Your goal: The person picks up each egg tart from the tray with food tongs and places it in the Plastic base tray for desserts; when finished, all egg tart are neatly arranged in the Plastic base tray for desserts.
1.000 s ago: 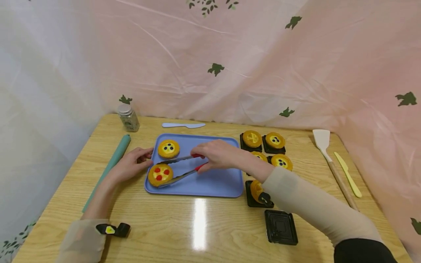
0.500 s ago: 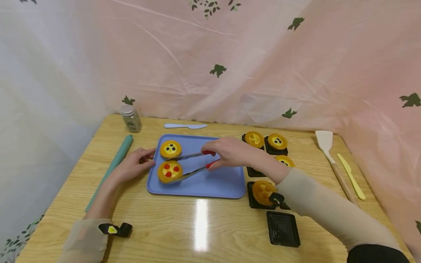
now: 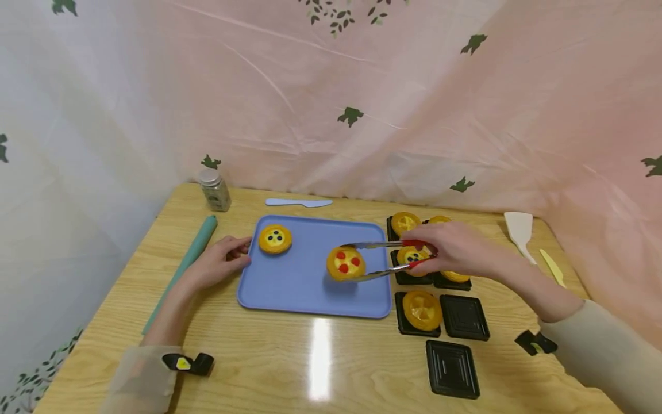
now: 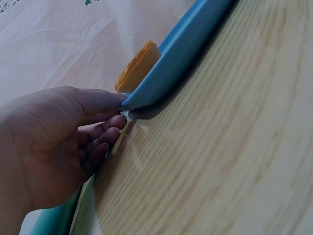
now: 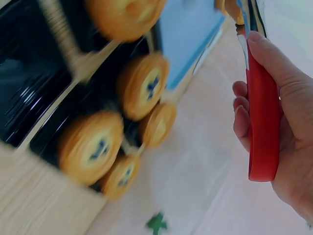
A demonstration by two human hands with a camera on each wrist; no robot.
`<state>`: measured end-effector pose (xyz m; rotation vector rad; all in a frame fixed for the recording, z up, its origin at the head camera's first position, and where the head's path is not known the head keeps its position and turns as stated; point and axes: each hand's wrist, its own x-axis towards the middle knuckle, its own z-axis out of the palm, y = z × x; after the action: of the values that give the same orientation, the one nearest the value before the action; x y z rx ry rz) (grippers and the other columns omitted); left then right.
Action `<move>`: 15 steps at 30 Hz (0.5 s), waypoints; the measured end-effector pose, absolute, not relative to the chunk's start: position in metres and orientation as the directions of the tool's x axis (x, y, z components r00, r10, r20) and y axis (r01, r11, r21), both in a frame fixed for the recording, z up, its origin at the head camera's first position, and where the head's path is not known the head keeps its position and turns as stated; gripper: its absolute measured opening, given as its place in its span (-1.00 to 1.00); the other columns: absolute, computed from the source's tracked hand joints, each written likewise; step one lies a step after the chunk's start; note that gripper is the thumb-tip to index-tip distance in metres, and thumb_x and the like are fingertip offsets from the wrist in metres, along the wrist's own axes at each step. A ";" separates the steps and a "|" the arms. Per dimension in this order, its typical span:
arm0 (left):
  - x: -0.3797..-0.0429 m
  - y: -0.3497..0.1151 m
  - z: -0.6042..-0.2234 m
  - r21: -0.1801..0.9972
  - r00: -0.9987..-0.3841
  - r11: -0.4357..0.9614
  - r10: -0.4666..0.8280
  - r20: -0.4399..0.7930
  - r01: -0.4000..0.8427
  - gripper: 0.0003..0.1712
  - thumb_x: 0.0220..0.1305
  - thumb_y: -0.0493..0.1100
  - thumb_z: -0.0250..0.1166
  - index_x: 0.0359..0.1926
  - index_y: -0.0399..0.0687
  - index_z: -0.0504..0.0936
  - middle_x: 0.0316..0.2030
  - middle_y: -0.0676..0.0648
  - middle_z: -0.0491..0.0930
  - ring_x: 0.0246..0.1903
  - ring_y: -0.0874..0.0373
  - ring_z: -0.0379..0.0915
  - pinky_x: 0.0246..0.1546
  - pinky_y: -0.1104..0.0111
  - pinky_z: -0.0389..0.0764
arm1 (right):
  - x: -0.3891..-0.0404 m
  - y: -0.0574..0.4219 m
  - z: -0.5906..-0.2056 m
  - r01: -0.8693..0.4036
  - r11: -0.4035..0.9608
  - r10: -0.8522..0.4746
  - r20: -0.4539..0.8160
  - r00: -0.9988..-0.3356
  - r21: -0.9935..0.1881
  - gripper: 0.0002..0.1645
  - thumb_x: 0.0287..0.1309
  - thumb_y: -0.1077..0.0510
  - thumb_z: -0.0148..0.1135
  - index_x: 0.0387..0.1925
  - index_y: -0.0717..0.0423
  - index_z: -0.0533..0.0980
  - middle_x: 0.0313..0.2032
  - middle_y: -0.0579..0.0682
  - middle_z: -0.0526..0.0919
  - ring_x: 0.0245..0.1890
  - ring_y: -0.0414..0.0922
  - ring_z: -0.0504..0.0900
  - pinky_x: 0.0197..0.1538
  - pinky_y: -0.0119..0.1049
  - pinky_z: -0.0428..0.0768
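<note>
In the head view, my right hand (image 3: 460, 250) grips red-handled tongs (image 3: 380, 245) over the right part of the blue tray (image 3: 295, 290). Between the tong tips is a tart with red berries (image 3: 345, 263), raised off the tray with a shadow beneath. A blueberry tart (image 3: 275, 238) lies in the tray's upper left corner. My left hand (image 3: 219, 261) holds the tray's left rim; the left wrist view shows fingertips at the rim (image 4: 156, 83) and the other fingers curled below it. Red tong handles (image 5: 264, 112) fill my palm in the right wrist view.
Right of the tray, several tarts (image 3: 423, 310) sit in black square holders; two bare holders (image 3: 464, 317) (image 3: 453, 368) stand nearer. A spatula (image 3: 519, 227) and yellow knife (image 3: 553, 268) lie far right. A jar (image 3: 215, 191), teal rolling pin (image 3: 199, 244) and pale knife (image 3: 298, 202) lie left and behind.
The tongs, closed around the red-berry tart, have lifted it and carried it right from the tray's left end. The left hand stays at the rim. The view has shifted slightly.
</note>
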<state>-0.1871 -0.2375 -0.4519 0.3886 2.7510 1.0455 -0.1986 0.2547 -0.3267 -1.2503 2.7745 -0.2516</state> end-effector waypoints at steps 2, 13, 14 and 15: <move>-0.187 -0.238 -0.452 0.673 -0.952 0.718 0.300 -0.067 0.179 -0.38 0.45 -0.13 0.29 0.42 -0.31 0.44 -0.01 -0.22 0.61 -0.09 0.07 0.50 0.00 0.20 0.51 | -0.192 0.275 -0.322 -0.716 0.673 -0.729 0.001 -0.685 -0.185 -0.39 0.02 -0.14 0.58 0.10 -0.05 0.66 -0.20 -0.22 0.75 -0.39 -0.40 0.56 -0.35 -0.43 0.53; -0.186 -0.238 -0.453 0.671 -0.952 0.717 0.302 -0.055 0.189 -0.39 0.44 -0.13 0.30 0.40 -0.32 0.46 -0.04 -0.20 0.61 -0.12 0.11 0.49 -0.03 0.27 0.51 | -0.152 0.374 -0.320 -0.696 0.692 -0.674 0.171 -0.718 -0.194 -0.29 -0.35 0.05 0.75 -0.01 -0.08 0.67 -0.27 -0.45 0.62 -0.37 -0.54 0.36 -0.37 -0.59 0.34; -0.187 -0.238 -0.454 0.671 -0.952 0.717 0.301 -0.054 0.189 -0.39 0.44 -0.13 0.30 0.40 -0.32 0.46 -0.04 -0.20 0.61 -0.11 0.11 0.50 -0.03 0.27 0.51 | -0.150 0.382 -0.320 -0.699 0.688 -0.674 0.187 -0.715 -0.195 -0.28 -0.40 0.08 0.76 -0.03 -0.08 0.67 -0.28 -0.46 0.59 -0.38 -0.53 0.35 -0.36 -0.60 0.32; -0.187 -0.238 -0.454 0.672 -0.953 0.717 0.299 -0.055 0.186 -0.39 0.44 -0.13 0.30 0.40 -0.31 0.46 -0.04 -0.20 0.61 -0.11 0.11 0.50 -0.03 0.27 0.51 | -0.147 0.388 -0.320 -0.699 0.688 -0.670 0.199 -0.715 -0.196 -0.28 -0.42 0.10 0.76 -0.04 -0.07 0.66 -0.31 -0.49 0.55 -0.39 -0.53 0.32 -0.37 -0.60 0.29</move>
<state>-0.1869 -0.2378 -0.4536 0.3935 2.7608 1.0549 -0.1469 0.3881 -0.3199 -1.2160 2.9877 -0.4229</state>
